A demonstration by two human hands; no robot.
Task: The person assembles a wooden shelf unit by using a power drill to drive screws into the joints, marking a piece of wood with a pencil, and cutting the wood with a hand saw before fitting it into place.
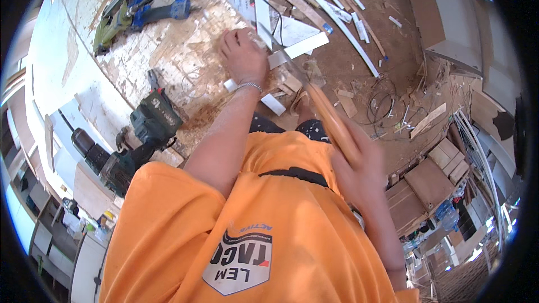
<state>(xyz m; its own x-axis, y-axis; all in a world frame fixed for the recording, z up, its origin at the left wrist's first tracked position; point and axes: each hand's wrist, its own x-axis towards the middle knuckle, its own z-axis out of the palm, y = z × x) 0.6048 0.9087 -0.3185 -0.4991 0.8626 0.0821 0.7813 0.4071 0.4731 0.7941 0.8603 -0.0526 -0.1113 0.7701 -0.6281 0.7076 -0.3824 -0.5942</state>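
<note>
My left hand [245, 56] is at the edge of the dusty workbench [196, 28], fingers curled beside a narrow white strip [262, 15]. What lies under the fingers is hidden. My right hand [359, 160] is wrapped round the smooth orange-brown wooden handle [327, 116] of a long tool. Its narrow grey metal part slants up and left toward my left hand; motion blur hides the kind of tool. A pale block-like piece [277, 59] shows where that metal part passes my left hand.
A dark green cordless drill [106, 160] with a long bit lies on the left. A green and blue nail gun [143, 14] with a hose lies on the far bench. White strips [337, 19], offcuts [428, 120] and cable [382, 104] litter the floor. Brown boards [429, 182] are stacked at right.
</note>
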